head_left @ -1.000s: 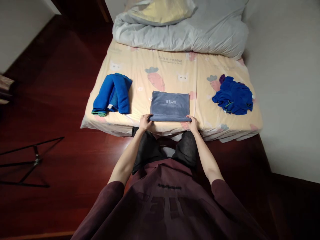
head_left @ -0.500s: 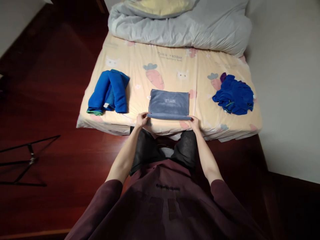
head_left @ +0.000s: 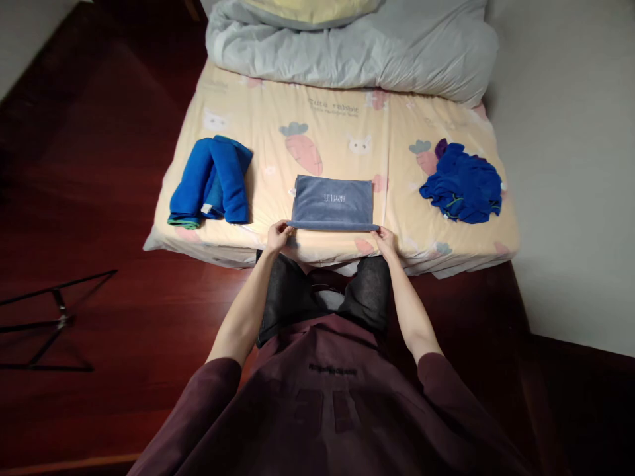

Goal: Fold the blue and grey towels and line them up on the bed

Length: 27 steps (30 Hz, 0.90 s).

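Note:
A grey-blue towel (head_left: pixel 332 198) with pale lettering lies flat on the bed in front of me, its near edge turned over into a narrow roll. My left hand (head_left: pixel 278 236) pinches the left end of that roll. At the right end, my right hand (head_left: pixel 385 240) grips the same roll between thumb and fingers. To the left lie rolled blue towels (head_left: pixel 211 182) with a green edge, leaning against each other. A crumpled heap of blue cloth (head_left: pixel 464 185) with a bit of purple sits to the right.
The bed (head_left: pixel 268 152) has a cream sheet printed with carrots and rabbits. A grey quilt (head_left: pixel 347 56) is bunched at its far end, with a yellow pillow (head_left: pixel 312 10) above. Black stand legs (head_left: pixel 62 320) rest on the dark red floor at left. A wall (head_left: pixel 570 165) borders the right side.
The rolled near edge of the grey-blue towel looks slightly narrower and tighter. Both hands keep hold of its ends. The whole view has shifted a little.

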Each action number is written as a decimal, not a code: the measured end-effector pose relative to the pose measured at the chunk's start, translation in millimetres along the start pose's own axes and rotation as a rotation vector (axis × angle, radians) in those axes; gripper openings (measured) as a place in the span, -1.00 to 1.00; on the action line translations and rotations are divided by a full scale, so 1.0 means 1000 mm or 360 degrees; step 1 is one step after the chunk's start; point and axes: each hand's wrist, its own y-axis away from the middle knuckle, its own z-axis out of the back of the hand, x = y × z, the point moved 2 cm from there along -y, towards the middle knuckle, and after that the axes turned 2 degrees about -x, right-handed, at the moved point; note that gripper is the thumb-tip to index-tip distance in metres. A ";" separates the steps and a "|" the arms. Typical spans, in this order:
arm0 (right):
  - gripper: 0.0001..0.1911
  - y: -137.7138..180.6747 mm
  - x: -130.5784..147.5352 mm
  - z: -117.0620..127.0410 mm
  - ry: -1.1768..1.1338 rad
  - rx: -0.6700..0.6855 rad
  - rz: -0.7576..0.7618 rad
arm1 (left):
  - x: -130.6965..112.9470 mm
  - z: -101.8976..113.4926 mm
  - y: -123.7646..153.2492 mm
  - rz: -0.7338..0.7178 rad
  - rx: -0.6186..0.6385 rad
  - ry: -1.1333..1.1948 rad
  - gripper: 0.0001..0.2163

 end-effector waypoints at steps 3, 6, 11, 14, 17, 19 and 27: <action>-0.60 0.000 -0.001 0.001 0.0045 0.0032 0.0077 | -0.003 0.001 0.003 -0.0048 -0.0005 -0.0003 -0.75; -0.52 0.001 0.001 0.003 0.0137 0.0067 0.0132 | -0.008 0.002 0.005 -0.0048 -0.0040 -0.0019 -0.69; -0.45 0.003 0.003 0.004 0.0152 0.0082 0.0126 | -0.014 0.003 0.008 -0.0007 -0.0057 -0.0053 -0.66; -0.45 0.003 0.002 0.004 0.0114 0.0079 0.0105 | -0.015 0.003 0.008 -0.0016 -0.0042 -0.0057 -0.66; -0.45 0.002 0.000 0.005 0.0080 0.0057 0.0084 | -0.014 0.004 0.008 0.0007 -0.0057 -0.0058 -0.66; -0.45 0.002 -0.001 0.005 0.0063 0.0037 0.0059 | -0.014 0.004 0.007 0.0026 -0.0069 -0.0063 -0.65; -0.44 0.000 -0.005 0.001 -0.0018 -0.0040 -0.0055 | -0.016 0.003 0.008 0.0016 -0.0114 -0.0136 -0.68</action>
